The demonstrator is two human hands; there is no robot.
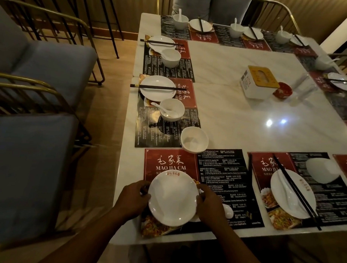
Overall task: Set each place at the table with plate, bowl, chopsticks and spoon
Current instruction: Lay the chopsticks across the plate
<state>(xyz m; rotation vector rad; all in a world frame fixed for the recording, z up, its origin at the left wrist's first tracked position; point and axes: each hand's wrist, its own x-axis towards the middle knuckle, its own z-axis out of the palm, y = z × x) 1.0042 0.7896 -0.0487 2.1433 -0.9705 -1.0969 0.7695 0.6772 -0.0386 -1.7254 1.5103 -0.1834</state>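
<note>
A white plate (173,198) with a red logo lies on the near placemat (222,172). My left hand (134,198) grips its left rim and my right hand (210,204) grips its right rim. A white spoon (228,210) peeks out just right of my right hand, partly hidden. An empty white bowl (194,139) stands past the placemat's far edge. To the right, another placemat carries a plate (290,194) with a spoon and black chopsticks (296,192) across it, and a bowl (322,170).
Set places with plate, bowl, spoon and chopsticks line the left side (158,87) and far side (200,25) of the marble table (238,118). A tissue box (258,81) and a small red dish (282,90) sit mid-table. Blue-cushioned chairs (30,161) stand at left.
</note>
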